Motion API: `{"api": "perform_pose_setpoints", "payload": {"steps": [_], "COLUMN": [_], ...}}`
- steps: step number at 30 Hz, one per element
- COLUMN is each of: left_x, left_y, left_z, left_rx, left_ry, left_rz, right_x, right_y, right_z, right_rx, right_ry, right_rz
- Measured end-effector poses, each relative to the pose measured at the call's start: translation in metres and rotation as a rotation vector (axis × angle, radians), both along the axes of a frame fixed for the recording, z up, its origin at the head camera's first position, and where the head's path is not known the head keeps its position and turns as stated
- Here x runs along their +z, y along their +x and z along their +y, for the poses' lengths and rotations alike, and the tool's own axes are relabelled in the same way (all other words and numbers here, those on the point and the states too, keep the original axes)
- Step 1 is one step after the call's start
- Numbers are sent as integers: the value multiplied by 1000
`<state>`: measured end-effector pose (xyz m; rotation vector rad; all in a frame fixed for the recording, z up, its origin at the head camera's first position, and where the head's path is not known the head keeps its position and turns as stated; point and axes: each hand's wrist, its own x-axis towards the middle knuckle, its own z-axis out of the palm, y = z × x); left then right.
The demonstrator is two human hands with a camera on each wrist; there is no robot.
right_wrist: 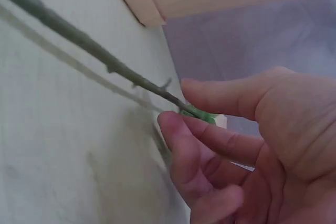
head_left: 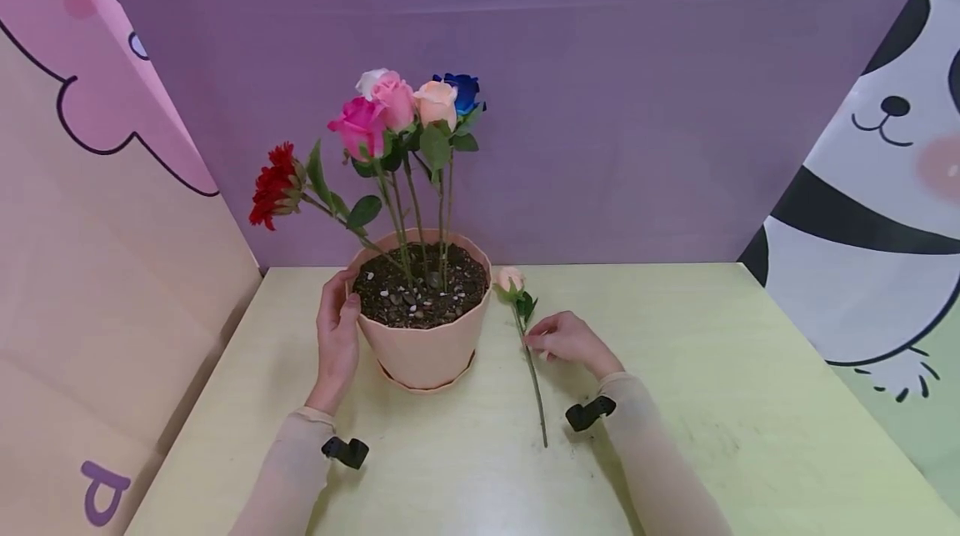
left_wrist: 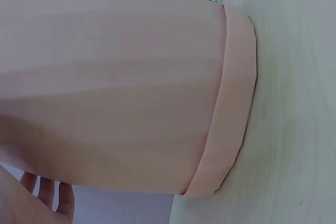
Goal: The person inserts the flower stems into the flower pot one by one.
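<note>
At the left of the table, a peach-pink flowerpot (head_left: 427, 353) of dark soil stands on its saucer (left_wrist: 236, 98). My left hand (head_left: 337, 344) holds the pot's left side, thumb by the rim; in the left wrist view some fingers (left_wrist: 46, 192) show past the pot wall. Right of the pot is a single pale peach rose (head_left: 511, 279) with a long green stem (right_wrist: 89, 43). My right hand (head_left: 572, 342) pinches that stem below the leaves, between thumb and index finger. In the right wrist view the stem's shadow lies a little apart from it.
Upright in the soil stand a magenta rose (head_left: 360, 127), a pink rose (head_left: 394, 101), a peach rose (head_left: 437, 102), a blue rose (head_left: 465, 92) and a white one (head_left: 369, 82). A red flower (head_left: 274, 186) leans left over the rim. A purple backdrop (head_left: 615, 127) rises behind the table (head_left: 712, 369).
</note>
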<state>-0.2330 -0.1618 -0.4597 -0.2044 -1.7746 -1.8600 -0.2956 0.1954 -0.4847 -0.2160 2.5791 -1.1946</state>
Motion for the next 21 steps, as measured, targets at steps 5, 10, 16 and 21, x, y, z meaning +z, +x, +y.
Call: {"api": "perform_pose_setpoints", "payload": {"steps": [5, 10, 16, 21], "left_x": [0, -1, 0, 0], "left_y": [0, 1, 2, 1], "left_z": [-1, -2, -2, -2], "left_rx": [-3, 2, -1, 0], "left_ry": [-17, -28, -34, -42], "left_rz": [-3, -8, -17, -24], "right_x": [-5, -6, -3, -1], "right_y": [1, 3, 5, 3], "right_z": [-2, -4, -3, 2], "right_rx": [14, 26, 22, -10], "right_ry": [5, 13, -25, -98], "right_rz": [-27, -34, -11, -25]}}
